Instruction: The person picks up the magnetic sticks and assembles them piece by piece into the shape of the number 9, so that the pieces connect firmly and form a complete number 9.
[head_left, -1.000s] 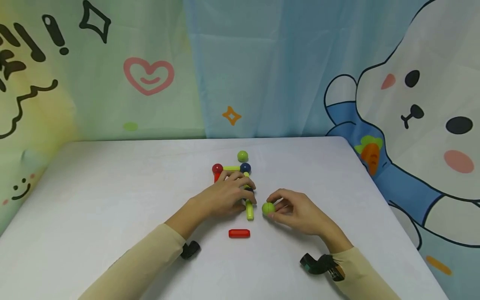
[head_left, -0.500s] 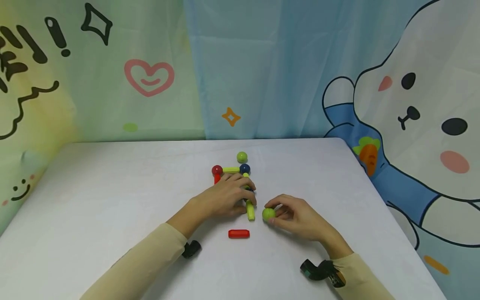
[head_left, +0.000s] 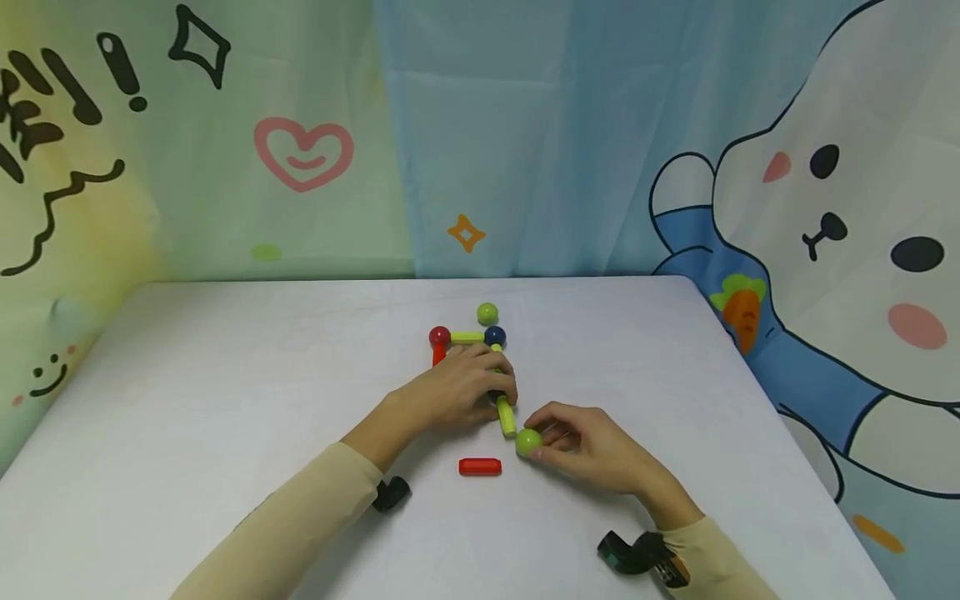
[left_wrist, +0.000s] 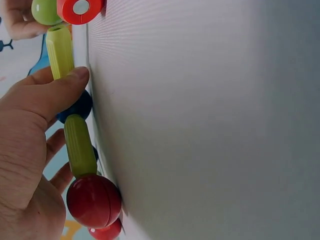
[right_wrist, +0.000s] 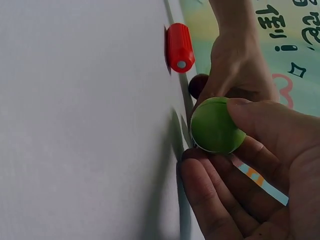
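My left hand grips a ball-and-rod frame at a blue ball, its thumb lying across the ball and the foot of a yellow-green rod. That rod points toward me, its free end showing a hole in the left wrist view. Between thumb and fingers, my right hand pinches a green ball right by the rod's free end. Another yellow-green rod joins the blue ball to a dark red ball. Farther back, the frame has a red ball and a second blue ball. My left hand hides its middle.
A loose red rod lies on the white table, nearer to me than the frame. Behind the frame sits another green ball. A printed curtain hangs past the table's far edge.
The right hand has brought its green ball nearer to me and slightly left, up to the rod's free end. That rod now slants a little to the right. The left hand keeps its hold.
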